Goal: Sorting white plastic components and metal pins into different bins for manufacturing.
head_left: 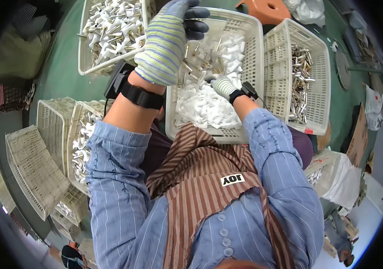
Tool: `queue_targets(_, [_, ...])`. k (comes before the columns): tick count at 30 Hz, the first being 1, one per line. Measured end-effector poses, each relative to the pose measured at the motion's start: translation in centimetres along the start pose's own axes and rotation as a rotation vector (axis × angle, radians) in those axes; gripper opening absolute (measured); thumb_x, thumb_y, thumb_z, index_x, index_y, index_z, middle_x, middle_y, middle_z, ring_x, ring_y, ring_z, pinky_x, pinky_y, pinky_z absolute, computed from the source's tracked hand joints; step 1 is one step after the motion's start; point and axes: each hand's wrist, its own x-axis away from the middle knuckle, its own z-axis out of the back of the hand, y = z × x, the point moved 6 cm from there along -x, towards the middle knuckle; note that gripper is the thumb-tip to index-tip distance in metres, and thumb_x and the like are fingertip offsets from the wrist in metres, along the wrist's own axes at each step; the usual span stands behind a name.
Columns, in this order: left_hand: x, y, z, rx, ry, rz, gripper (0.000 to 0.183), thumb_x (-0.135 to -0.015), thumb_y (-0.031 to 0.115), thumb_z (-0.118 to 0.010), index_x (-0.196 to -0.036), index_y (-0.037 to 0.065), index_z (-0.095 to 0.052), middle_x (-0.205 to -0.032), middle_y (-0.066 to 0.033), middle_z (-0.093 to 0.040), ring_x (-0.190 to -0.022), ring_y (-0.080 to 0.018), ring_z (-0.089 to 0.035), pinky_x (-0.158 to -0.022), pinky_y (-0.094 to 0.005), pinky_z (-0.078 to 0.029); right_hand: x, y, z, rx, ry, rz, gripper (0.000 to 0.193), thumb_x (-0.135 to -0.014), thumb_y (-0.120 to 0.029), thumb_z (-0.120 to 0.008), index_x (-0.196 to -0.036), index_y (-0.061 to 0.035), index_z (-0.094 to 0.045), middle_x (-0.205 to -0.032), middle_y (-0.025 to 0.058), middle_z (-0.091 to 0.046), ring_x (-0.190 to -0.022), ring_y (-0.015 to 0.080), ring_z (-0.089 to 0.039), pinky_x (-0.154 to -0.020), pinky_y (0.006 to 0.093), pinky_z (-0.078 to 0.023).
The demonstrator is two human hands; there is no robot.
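My left hand (166,42), in a striped knit glove with dark coated fingers, is raised over the far left rim of the middle white plastic basket (257,54). Its fingers point right and stand apart, and nothing shows in them. Lower down, inside that basket, my gloved right hand (222,86) has its fingers drawn together just above a heap of white plastic pieces (207,107). Whatever those fingers hold is too small to make out. Beyond it, several metal tubes (191,67) lie among the white pieces.
A basket (84,54) of white pieces fitted with metal rods stands far left. Right of the middle one, another basket (275,76) holds loose metal tubes. More baskets (34,166) are stacked at left. An orange stool (267,10) stands beyond, on the green floor (63,83).
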Motion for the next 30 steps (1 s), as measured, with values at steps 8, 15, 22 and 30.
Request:
queue_targets(8, [-0.1, 0.7, -0.3, -0.019, -0.005, 0.091, 0.034, -0.1, 0.031, -0.046, -0.118, 0.002, -0.053, -0.093, -0.0084, -0.063, -0.071, -0.0153, -0.059, -0.066, -0.0287, -0.049, -3.9, -4.2, -4.6, 0.498, 0.046, 0.107, 0.037, -0.088, -0.017, -0.055, -0.125, -0.014, -0.055, -0.109, 0.0218, -0.064, -0.099, 0.0393, -0.061, -0.088, 0.0455, -0.048])
queue_targets(15, [0.0, 0.7, 0.1, -0.008, 0.022, 0.043, 0.032, -0.1, 0.03, -0.047, -0.114, 0.002, -0.054, -0.091, -0.0083, -0.063, -0.07, -0.0155, -0.058, -0.064, -0.0284, -0.048, -2.6, -4.8, -5.6, 0.59, -0.145, 0.081, 0.05, -0.091, -0.044, -0.053, -0.129, -0.0116, -0.053, -0.121, 0.0217, -0.06, -0.115, 0.0322, -0.056, -0.1, 0.0426, -0.04])
queue_targets(22, [-1.1, -1.3, 1.3, -0.068, -0.029, 0.003, 0.033, -0.097, 0.03, -0.05, -0.117, 0.005, -0.057, -0.094, -0.0062, -0.066, -0.071, -0.0148, -0.061, -0.066, -0.0273, -0.05, 4.4, -6.7, -5.8, 0.742, -0.45, 0.056, 0.051, -0.085, -0.054, -0.049, -0.108, -0.014, -0.071, -0.12, 0.0082, -0.064, -0.113, 0.0256, -0.057, -0.097, 0.0429, -0.041])
queue_targets(30, [-3.6, -3.6, -0.5, -0.212, -0.113, 0.127, 0.032, -0.094, 0.033, -0.052, -0.112, 0.008, -0.059, -0.088, -0.0066, -0.068, -0.065, -0.016, -0.062, -0.058, -0.0287, -0.05, 7.2, -7.0, 4.9, -0.055, -0.418, -0.006, 0.045, -0.086, -0.045, -0.057, -0.079, -0.0016, -0.066, -0.066, 0.0097, -0.063, -0.054, 0.0176, -0.058, -0.054, 0.034, -0.047])
